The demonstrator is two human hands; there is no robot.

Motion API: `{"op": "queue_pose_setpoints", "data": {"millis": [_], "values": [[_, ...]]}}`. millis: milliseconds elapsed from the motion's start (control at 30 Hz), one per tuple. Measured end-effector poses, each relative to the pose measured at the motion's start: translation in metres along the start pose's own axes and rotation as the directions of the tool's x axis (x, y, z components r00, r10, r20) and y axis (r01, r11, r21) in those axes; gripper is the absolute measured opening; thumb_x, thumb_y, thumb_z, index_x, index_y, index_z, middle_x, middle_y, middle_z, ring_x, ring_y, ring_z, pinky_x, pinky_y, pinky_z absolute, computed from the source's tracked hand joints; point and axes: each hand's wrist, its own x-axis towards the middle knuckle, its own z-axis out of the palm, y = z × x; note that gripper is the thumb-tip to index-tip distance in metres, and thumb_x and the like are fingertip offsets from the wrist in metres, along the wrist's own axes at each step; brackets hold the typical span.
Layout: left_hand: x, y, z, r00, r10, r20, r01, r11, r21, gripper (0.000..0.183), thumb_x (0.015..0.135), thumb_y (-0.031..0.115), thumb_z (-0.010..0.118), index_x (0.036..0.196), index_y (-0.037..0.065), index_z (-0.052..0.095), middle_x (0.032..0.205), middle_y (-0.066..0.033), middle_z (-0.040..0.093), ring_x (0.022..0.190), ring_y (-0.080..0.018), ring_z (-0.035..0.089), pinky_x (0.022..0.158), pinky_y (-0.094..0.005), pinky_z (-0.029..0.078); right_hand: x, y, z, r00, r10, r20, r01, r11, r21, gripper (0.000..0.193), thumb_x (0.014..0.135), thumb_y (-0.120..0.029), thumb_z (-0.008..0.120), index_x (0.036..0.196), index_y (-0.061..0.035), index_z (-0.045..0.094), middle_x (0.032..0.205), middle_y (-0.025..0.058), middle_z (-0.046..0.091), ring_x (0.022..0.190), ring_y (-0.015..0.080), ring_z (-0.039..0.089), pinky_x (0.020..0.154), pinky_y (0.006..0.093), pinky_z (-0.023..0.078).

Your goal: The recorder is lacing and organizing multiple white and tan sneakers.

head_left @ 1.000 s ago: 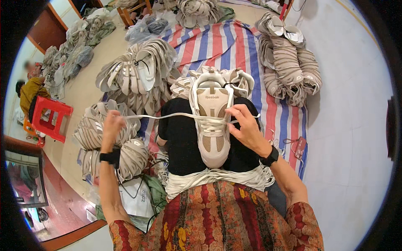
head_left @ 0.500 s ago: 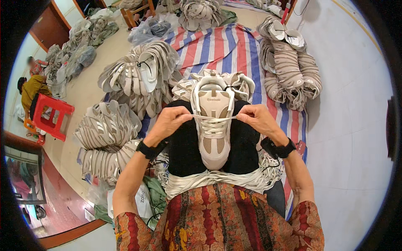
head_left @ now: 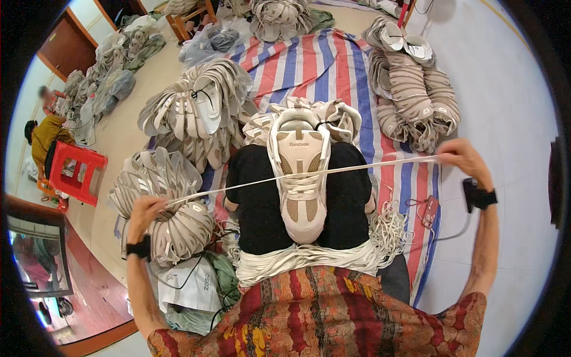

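Observation:
A beige and tan shoe upper (head_left: 304, 208) rests between my black-clad knees, toe toward me. White lacing crosses its lower eyelets. My left hand (head_left: 146, 213), out at the left, pinches one end of the white shoelace (head_left: 369, 166). At the far right my right hand (head_left: 463, 156) pinches the other end, higher up. Between them the lace runs taut across the shoe, below its tongue. A bundle of loose white laces (head_left: 297, 260) lies across my lap, with more hanging by my right thigh.
Bundled shoe uppers stand at the left (head_left: 199, 101), nearer on the left (head_left: 157, 178) and at the right (head_left: 413, 89). A striped sheet (head_left: 297, 65) covers the floor ahead. A red stool (head_left: 74, 172) and a seated person (head_left: 49, 134) are at far left.
Both hands have moved from close beside the shoe out to the sides, the left also nearer to me. The lace between them is drawn out long. The shoe has barely moved.

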Motion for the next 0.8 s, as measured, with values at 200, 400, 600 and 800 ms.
{"op": "queue_pose_setpoints", "data": {"millis": [200,400,600,800], "values": [[-0.092,-0.082,-0.077,0.924,-0.301,-0.234,0.310,0.951,0.000,0.013,0.078,0.009,0.058,0.071,0.000,0.062,0.055,0.0019,0.049,0.047,-0.0055,0.041,0.042,-0.0216,0.031,-0.084,0.112,-0.072,0.908,0.220,-0.357,-0.268,0.959,-0.091,0.018,0.079,-0.014,0.057,0.072,0.0025,0.058,0.056,0.0006,0.048,0.053,0.0077,0.043,0.050,0.0229,0.033],[-0.141,-0.133,-0.119,0.803,-0.376,-0.461,0.448,0.893,0.052,0.012,0.080,0.008,0.056,0.082,0.000,0.063,0.063,-0.0039,0.055,0.053,-0.0112,0.049,0.049,-0.0260,0.038,-0.142,0.183,-0.094,0.777,0.195,-0.598,-0.346,0.926,-0.148,0.017,0.083,-0.013,0.055,0.078,0.0022,0.058,0.062,0.0035,0.050,0.058,0.0120,0.046,0.054,0.0261,0.036],[-0.150,-0.162,-0.113,0.566,-0.168,-0.807,0.568,0.789,0.234,0.023,0.087,0.014,0.050,0.099,-0.001,0.061,0.096,-0.0146,0.062,0.087,-0.0244,0.058,0.077,-0.0324,0.044,-0.154,0.153,-0.008,0.240,-0.128,-0.962,-0.622,0.741,-0.253,0.021,0.089,-0.019,0.051,0.100,-0.0058,0.063,0.080,0.0091,0.058,0.072,0.0214,0.053,0.070,0.0310,0.043],[-0.042,-0.073,-0.039,0.588,-0.199,-0.784,-0.163,0.920,-0.356,0.026,0.088,0.015,0.048,0.102,-0.003,0.059,0.089,-0.0089,0.063,0.086,-0.0173,0.059,0.075,-0.0278,0.047,-0.058,0.019,0.116,0.477,0.136,-0.868,0.401,0.845,0.353,0.031,0.089,-0.024,0.043,0.104,-0.0004,0.057,0.089,0.0090,0.063,0.082,0.0139,0.056,0.078,0.0284,0.043]]}}
